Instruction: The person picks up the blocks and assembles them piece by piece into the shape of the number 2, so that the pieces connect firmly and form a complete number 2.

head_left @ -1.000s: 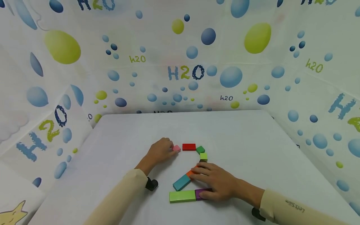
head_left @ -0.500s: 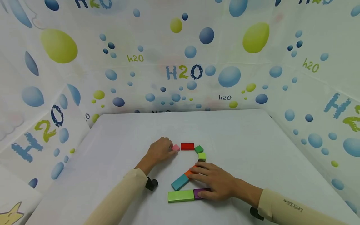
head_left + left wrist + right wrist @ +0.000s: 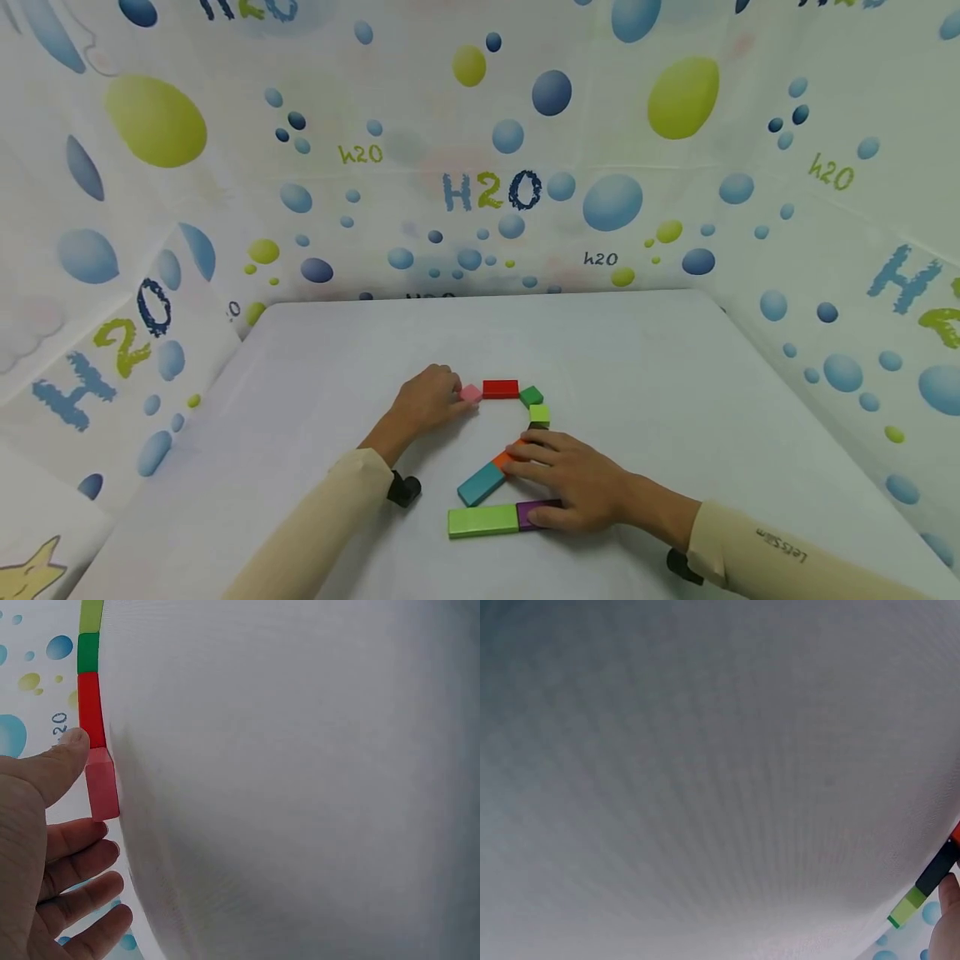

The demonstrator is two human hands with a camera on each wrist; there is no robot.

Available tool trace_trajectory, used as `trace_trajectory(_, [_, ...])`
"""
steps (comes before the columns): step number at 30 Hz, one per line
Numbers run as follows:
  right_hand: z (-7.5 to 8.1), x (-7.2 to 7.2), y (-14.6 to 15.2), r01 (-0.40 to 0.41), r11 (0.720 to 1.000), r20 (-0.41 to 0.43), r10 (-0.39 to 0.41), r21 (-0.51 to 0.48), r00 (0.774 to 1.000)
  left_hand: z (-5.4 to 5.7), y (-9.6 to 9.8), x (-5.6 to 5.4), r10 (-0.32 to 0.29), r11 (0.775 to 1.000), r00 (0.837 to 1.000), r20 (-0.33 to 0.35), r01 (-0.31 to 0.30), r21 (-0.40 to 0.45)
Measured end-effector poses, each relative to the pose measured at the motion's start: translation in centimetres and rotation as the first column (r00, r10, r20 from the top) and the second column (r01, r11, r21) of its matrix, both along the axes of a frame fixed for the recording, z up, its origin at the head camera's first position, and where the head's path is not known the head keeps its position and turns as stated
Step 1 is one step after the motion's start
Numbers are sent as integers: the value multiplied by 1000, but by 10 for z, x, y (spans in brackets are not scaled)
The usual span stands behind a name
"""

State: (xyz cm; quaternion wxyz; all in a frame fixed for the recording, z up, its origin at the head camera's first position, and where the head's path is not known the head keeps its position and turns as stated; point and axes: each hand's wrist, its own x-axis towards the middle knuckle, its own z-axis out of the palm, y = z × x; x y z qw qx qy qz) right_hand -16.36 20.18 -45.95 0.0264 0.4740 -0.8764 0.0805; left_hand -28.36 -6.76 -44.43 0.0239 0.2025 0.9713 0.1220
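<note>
My left hand (image 3: 426, 406) holds a small pink block (image 3: 471, 393) between thumb and index finger. In the left wrist view the pink block (image 3: 103, 786) sits end to end with a red block (image 3: 91, 709). My right hand (image 3: 581, 483) lies spread over the lower blocks. Its fingertips rest on an orange block (image 3: 501, 460), and its thumb is on a purple block (image 3: 527, 517), partly covered. A teal block (image 3: 481, 485) adjoins the orange one, and a long light green block (image 3: 483, 522) adjoins the purple one.
Right of the red block (image 3: 500, 389), a green block (image 3: 531, 396) and a light green cube (image 3: 539, 415) continue the curve. A dark block (image 3: 937, 868) shows beside the right fingers. All lie on a white-covered table (image 3: 337, 350) before a patterned backdrop (image 3: 420, 150).
The pink block has shifted slightly right with my left hand, and its gap to the red block has narrowed. My right hand stays in place; the head view has shifted slightly.
</note>
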Motion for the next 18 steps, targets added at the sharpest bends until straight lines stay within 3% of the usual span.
trace_trajectory(8, [2, -2, -2, -1, 1000, 14, 1, 14, 1000, 11, -5, 13, -10, 999, 1000, -27, 9, -32])
trace_trajectory(13, [2, -2, -2, -3, 1000, 18, 2, 23, 1000, 15, -6, 28, -110, 991, 990, -84, 103, -86])
trace_trajectory(18, [3, -1, -2, -8, 1000, 37, 9, -10, 999, 22, -2, 51, -226, 969, 967, -121, 210, -132])
